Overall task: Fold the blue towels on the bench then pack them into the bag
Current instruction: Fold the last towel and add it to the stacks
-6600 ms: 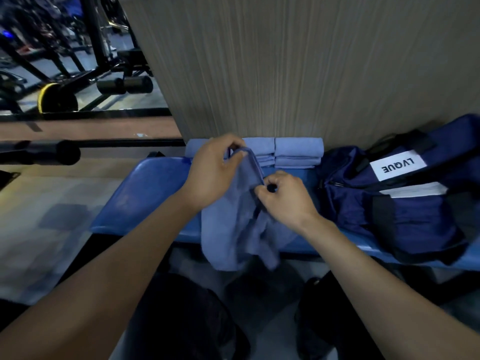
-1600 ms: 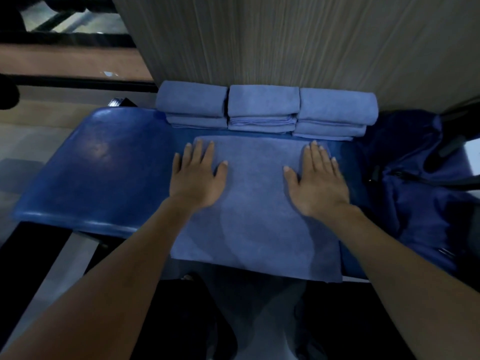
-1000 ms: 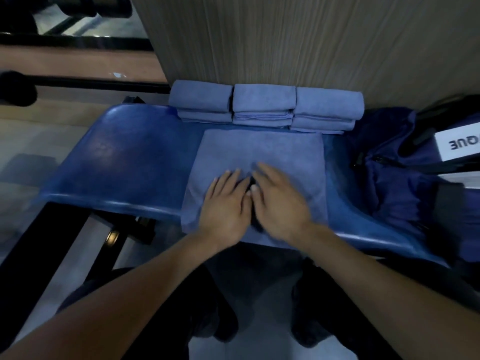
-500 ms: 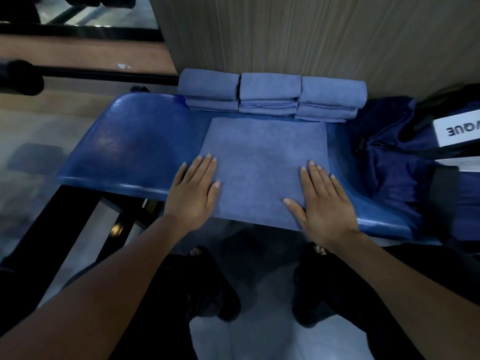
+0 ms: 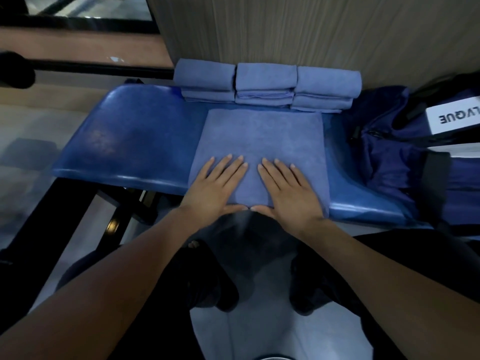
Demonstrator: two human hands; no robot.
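On the bench, the left hand and right hand lie flat, fingers straight, on the near edge of the towel, thumbs nearly meeting. Cloth stretches away from both equally. The bag sits rightward, likely handier for the right.

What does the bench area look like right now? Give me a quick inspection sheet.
Surface: blue padded bench, glossy, set against a wood-grain wall.
Job's things: one towel spread flat at the front edge; three folded stacks in a row by the wall; dark blue bag at the right end with a white label.
Clutter: nothing seen.
Hands: left hand and right hand lie flat, side by side, on the towel's near part.
Cables: nothing seen.
Surroundings: pale floor, black bars on the left.
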